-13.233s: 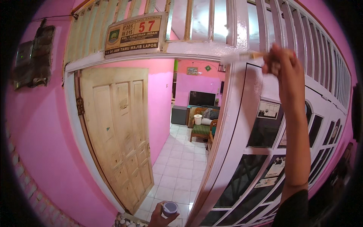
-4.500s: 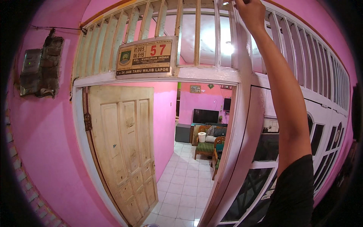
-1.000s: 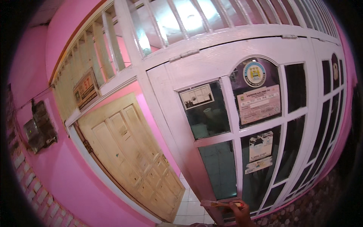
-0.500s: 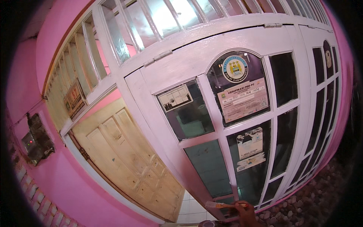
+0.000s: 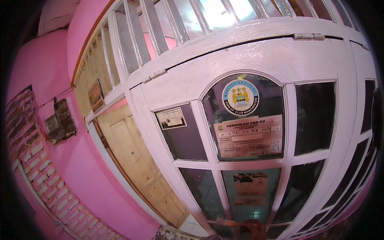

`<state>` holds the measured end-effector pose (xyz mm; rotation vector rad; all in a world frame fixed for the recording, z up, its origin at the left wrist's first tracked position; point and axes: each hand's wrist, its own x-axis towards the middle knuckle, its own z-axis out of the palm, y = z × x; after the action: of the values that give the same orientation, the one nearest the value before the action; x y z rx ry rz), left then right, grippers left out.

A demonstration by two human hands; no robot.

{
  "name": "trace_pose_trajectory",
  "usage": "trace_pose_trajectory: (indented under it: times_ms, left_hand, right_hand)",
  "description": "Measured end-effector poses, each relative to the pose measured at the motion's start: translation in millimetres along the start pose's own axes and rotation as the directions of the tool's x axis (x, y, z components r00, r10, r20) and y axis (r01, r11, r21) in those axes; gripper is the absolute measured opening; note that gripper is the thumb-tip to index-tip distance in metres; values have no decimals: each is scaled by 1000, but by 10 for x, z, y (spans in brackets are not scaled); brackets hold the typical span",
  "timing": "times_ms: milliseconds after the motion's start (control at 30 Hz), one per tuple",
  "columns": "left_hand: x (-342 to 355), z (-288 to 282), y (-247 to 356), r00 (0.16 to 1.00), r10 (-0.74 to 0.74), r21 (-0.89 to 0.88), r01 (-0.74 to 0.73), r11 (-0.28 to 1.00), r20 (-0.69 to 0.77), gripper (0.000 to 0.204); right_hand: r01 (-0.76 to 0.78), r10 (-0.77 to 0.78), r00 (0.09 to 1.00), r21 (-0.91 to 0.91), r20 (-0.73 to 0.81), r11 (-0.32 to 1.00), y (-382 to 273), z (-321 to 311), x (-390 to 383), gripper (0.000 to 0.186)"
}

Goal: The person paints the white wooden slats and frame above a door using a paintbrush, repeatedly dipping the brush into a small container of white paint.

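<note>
While the flat paintbrush (image 5: pixel 228 222) with pale bristles and an orange band sits low in view, bristles pointing left, the right hand (image 5: pixel 253 230) is closed around its handle; left hand out of view, can't tell its state. Behind the brush: white-painted frame (image 5: pixel 252 164) with dark glass panes (image 5: pixel 315 116), round blue-and-white sticker (image 5: pixel 240 98) and pink paper notice (image 5: pixel 248 137) above, tan panelled wooden door (image 5: pixel 138 160) further left, pink wall (image 5: pixel 96 176) beyond.

A home: panelled wooden door (image 5: pixel 142 166)
</note>
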<state>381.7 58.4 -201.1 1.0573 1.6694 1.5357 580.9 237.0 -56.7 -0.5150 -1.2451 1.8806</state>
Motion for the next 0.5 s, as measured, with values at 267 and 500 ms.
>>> trace_pose_trajectory:
  times_ms: [267, 500]
  left_hand:
    - [11, 354, 10, 995, 68, 136, -57, 989, -78, 68]
    - [57, 500, 168, 991, 54, 108, -41, 993, -120, 66]
  right_hand:
    - [-83, 80, 996, -89, -33, 993, 34, -349, 91, 27]
    - [2, 2, 999, -111, 32, 994, 139, -433, 185, 27]
